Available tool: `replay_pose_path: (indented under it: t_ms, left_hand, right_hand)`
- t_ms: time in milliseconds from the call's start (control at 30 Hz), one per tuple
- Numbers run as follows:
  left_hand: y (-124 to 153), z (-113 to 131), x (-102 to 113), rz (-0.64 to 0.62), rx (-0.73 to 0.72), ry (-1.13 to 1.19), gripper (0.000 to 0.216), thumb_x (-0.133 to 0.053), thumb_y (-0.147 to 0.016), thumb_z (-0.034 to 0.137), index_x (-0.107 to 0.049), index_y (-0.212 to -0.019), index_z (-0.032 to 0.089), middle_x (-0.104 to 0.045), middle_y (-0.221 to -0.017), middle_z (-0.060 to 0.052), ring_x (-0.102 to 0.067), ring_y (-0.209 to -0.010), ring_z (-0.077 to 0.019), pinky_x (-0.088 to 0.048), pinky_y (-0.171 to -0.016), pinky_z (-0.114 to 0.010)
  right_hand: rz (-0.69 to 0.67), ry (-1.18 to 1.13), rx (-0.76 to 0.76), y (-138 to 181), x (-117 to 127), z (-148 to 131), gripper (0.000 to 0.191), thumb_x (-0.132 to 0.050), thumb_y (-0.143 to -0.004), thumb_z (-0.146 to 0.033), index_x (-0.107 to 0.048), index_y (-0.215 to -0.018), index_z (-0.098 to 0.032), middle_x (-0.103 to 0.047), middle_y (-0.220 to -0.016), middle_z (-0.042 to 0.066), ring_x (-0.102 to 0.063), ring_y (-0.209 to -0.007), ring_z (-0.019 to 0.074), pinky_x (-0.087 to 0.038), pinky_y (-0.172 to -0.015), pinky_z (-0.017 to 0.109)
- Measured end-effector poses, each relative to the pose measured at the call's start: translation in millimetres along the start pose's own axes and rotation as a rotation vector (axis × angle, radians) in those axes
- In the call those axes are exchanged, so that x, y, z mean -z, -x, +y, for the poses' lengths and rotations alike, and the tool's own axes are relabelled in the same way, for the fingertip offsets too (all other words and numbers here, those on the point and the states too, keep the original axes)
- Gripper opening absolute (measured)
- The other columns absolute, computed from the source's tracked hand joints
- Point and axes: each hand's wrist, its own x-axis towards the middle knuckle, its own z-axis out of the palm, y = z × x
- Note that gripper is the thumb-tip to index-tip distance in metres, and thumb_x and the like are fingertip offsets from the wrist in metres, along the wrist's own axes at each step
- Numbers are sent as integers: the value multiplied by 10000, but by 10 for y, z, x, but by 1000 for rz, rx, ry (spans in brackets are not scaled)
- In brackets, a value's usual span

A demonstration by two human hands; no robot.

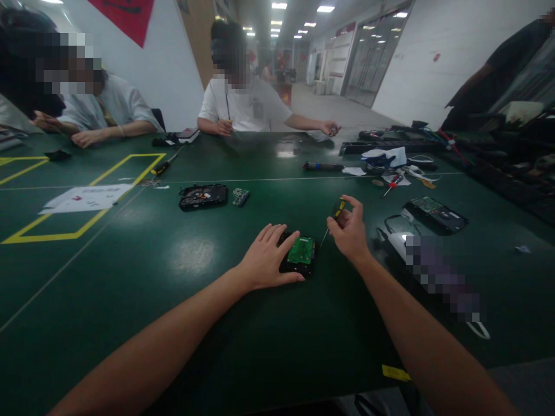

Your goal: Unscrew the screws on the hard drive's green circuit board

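On the green table lies a black hard drive [309, 267] with a green circuit board [300, 251] facing up. My left hand [269, 260] spans its left side, thumb along the near edge and fingers over the far edge, holding it down. A screwdriver [339, 209] with a yellow and black handle is pinched in my right hand [350, 231]. Its thin shaft points down and left, the tip just right of the drive and apart from the board. Part of the drive is hidden under my left hand.
An opened black drive [203, 197] and a small loose circuit board [241, 197] lie beyond my left hand. Another drive [436, 214] and a pouch-like object [433, 271], partly blurred, are at right. Papers [84, 198] lie at left. People sit across the table.
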Motion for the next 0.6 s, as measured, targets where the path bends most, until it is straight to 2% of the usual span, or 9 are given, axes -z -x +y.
replay_pose_path:
  t_ms: [100,333,533,600]
  left_hand:
    - [8,65,14,16,-41,-14,988,-588,-829,821,-411,-1563,184,-412,-1591,-197,-351,-1493,-429,-250,-1252,-629]
    - [6,187,-7,57,-93,39,768,-606,-900,695,-519,-1454,170,-535,-1470,-173,-431,-1423,-383,-326,-1227,-581]
    - [-1,348,-67,52,-1,57,746,-646,-894,658,-524,-1436,160,-540,-1436,-182,-437,-1390,-396,-360,-1192,-591]
    - [-8,370,-78,47,-11,62,726,-648,-903,634,-517,-1446,169,-537,-1440,-174,-431,-1392,-395,-351,-1193,-595]
  right_hand:
    - [39,71,51,31,13,-88,698,-643,-880,-292,-308,-1492,-289,-656,-962,44,-679,-769,211,-590,-725,392]
    - [-11,27,97,61,18,-188,678,-667,-897,-319,-323,-1480,-290,-695,-1145,106,-725,-811,226,-624,-760,415]
    - [20,114,163,79,10,-235,657,-663,-911,-338,-334,-1478,-297,-684,-1068,73,-695,-737,208,-603,-678,386]
    - [25,162,187,81,8,-252,665,-667,-911,-350,-340,-1488,-305,-667,-1076,68,-666,-700,189,-585,-645,369]
